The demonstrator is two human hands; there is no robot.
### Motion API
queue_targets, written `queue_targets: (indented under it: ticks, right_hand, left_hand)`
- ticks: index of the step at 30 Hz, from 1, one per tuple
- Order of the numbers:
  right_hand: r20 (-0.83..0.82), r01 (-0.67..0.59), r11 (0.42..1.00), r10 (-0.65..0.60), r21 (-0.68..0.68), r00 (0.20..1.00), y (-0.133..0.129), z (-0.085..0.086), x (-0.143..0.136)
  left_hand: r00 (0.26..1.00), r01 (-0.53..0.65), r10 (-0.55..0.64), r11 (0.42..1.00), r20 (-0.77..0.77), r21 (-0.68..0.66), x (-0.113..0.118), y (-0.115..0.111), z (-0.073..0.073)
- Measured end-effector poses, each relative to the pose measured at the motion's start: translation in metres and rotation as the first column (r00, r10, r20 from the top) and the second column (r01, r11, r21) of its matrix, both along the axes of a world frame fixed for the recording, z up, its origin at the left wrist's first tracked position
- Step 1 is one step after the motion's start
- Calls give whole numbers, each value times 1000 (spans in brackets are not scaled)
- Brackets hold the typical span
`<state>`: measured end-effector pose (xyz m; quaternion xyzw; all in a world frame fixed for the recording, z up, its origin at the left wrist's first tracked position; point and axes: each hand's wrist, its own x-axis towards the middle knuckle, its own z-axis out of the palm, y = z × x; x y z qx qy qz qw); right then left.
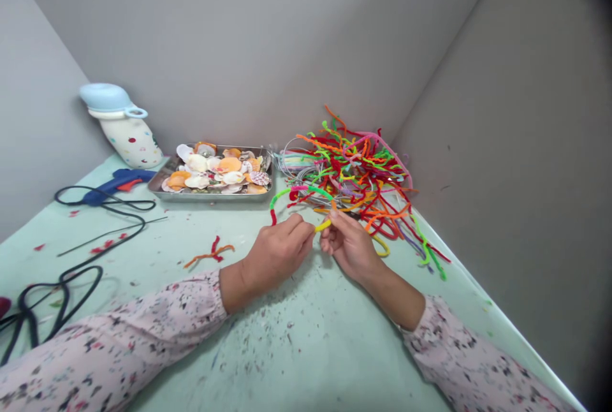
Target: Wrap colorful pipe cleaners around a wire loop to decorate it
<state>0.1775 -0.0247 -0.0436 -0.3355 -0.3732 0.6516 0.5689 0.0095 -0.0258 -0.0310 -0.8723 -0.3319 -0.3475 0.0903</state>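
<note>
Between my hands is a ring of pipe cleaner (pixel 300 189) banded in red, green, pink, orange and yellow. My left hand (pixel 282 252) is closed with its fingertips on the yellow end. On the other side, my right hand (pixel 351 243) pinches the ring where orange meets yellow. The ring's far arc rises above both hands, and the parts under my fingers are hidden. Just beyond my right hand lies a tangled heap of coloured pipe cleaners (pixel 354 163). A small twisted orange and red pipe cleaner piece (pixel 213 252) rests to the left of my left hand.
A metal tray (pixel 210 198) of seashells (pixel 229 166) stands against the back wall. Left of it are a blue glue gun (pixel 109 185) with a dark cord (pixel 81 268) looping forward, and a tilted white bottle (pixel 129 138) with a blue lid. Small scraps dot the green tabletop (pixel 306 348).
</note>
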Motion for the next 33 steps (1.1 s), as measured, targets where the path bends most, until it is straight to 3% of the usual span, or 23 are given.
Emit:
queue_targets:
  ticks: [5,9,17,22,27,33]
  right_hand:
    - [-1,54,998,-54,35,999,-1,2,-2]
    - [14,128,989,-130,79,991,-1,2,-3]
    - [20,234,963,-239,133,971,2,0,-1]
    - [22,210,967,-215,143,976,0,0,-2]
    - [50,162,975,-171,150,984,-1,0,-2]
    - [132,112,978,-136,175,982,-1,-4,-1]
  left_hand:
    - [982,29,3,985,189,-168,3,-1,-1]
    - [928,45,88,937,361,-345,5,-1,1]
    - [828,213,193,761,526,-613,6,2,2]
    - [723,367,304,591,620,-719,7,10,-2]
    - [690,512,338,397,640,-762,9,14,3]
    - [660,568,319,382,680,-729,8,16,1]
